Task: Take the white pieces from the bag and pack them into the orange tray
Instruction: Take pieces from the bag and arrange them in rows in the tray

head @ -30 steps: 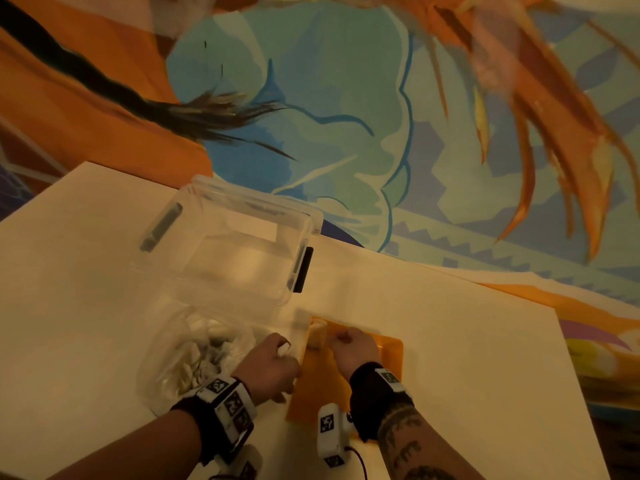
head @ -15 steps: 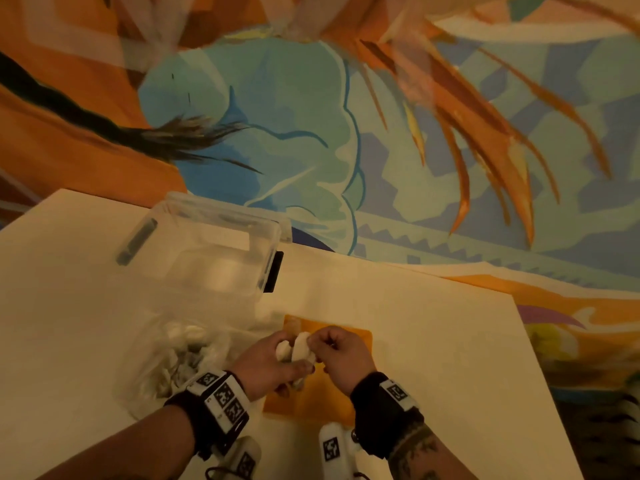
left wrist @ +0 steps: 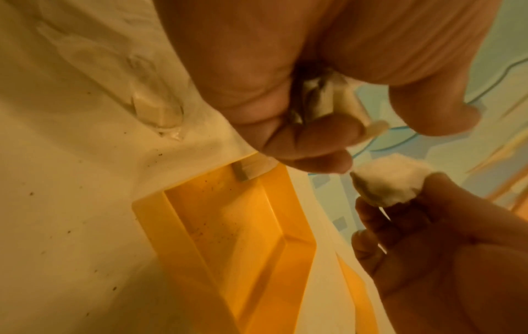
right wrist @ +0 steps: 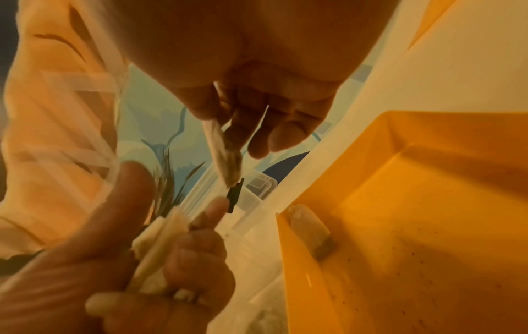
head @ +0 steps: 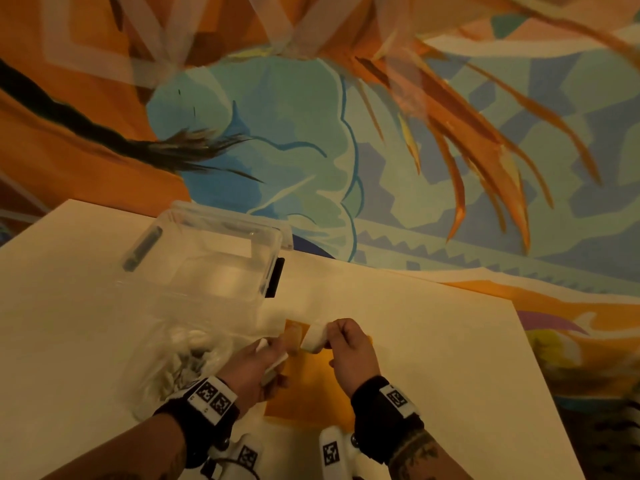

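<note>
The orange tray (head: 313, 386) lies on the table between my hands. One white piece (right wrist: 308, 230) stands against the tray's far left corner. My left hand (head: 273, 355) hovers over the tray's left edge and grips a bunch of flat white pieces (right wrist: 160, 237). My right hand (head: 329, 336) is above the tray's far end and pinches a single white piece (head: 313, 337) between thumb and fingers, just apart from the left hand. The clear plastic bag (head: 183, 358) with several white pieces lies left of the tray.
An open clear plastic box (head: 221, 261) with black clips stands behind the bag. The cream table (head: 433, 358) ends at a far edge near the painted wall and at a right edge.
A second ago my right hand was low at the tray's far end. Both hands then met over the tray. Now the right hand holds one piece slightly apart from the left hand's bunch.
</note>
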`<act>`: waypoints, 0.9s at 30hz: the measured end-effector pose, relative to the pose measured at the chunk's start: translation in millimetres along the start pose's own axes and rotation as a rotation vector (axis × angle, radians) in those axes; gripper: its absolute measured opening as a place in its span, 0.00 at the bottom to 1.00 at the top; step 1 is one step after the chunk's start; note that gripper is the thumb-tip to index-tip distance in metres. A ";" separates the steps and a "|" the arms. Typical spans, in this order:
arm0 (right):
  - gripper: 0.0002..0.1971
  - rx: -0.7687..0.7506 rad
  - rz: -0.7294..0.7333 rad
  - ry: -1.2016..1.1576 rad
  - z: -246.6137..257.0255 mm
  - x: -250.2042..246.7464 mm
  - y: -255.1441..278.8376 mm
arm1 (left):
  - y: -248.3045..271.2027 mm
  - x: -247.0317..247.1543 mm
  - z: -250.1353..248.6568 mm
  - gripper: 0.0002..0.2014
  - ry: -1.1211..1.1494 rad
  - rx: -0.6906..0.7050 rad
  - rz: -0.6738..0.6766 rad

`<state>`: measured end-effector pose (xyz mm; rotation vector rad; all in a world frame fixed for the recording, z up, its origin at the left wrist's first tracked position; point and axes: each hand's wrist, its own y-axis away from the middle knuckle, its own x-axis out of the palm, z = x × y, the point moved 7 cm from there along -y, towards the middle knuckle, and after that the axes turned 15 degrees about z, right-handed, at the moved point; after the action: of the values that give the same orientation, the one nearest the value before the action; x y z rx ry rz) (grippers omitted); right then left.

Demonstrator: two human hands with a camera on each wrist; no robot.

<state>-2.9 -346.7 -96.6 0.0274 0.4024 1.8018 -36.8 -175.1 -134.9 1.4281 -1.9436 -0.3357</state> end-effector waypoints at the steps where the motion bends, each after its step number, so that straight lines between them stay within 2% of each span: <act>1: 0.11 -0.006 0.011 0.013 0.0 3.0 -0.4 | -1.0 -1.5 -2.3 0.14 -0.046 0.013 -0.011; 3: 0.11 -0.021 0.047 0.056 -0.2 10.9 -2.3 | -4.6 -5.7 -5.4 0.14 -0.130 0.041 -0.026; 6: 0.11 -0.043 0.122 0.150 -1.2 23.8 -4.6 | -7.4 -7.7 -8.0 0.20 -0.246 0.068 -0.005; 10: 0.07 -0.022 0.157 0.147 -11.2 32.0 -5.3 | -10.6 -15.4 -7.1 0.10 -0.359 0.073 -0.040; 15: 0.06 0.063 0.252 0.189 -40.2 41.9 -11.0 | -16.6 -32.5 -4.0 0.07 -0.457 0.080 -0.110; 17: 0.05 0.093 0.243 0.205 -49.9 42.5 -15.7 | -18.7 -34.6 -3.3 0.06 -0.499 0.076 -0.098; 19: 0.08 0.134 0.208 0.222 -58.3 40.3 -22.4 | -19.5 -35.3 -6.0 0.03 -0.535 0.095 -0.097; 21: 0.08 0.192 0.170 0.225 -70.4 36.1 -32.0 | -20.9 -41.8 -9.4 0.01 -0.563 0.091 -0.161; 24: 0.04 0.304 0.112 0.265 -87.1 28.3 -48.1 | -27.5 -58.9 -4.6 0.05 -0.621 0.006 -0.277; 27: 0.09 0.423 0.117 0.396 -100.5 26.1 -61.3 | -37.6 -60.2 3.2 0.11 -0.715 -0.092 -0.244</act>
<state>24.4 -334.8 -213.4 -0.0116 1.0800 1.8058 -1.9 -134.3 -181.5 1.6242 -2.2416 -1.1656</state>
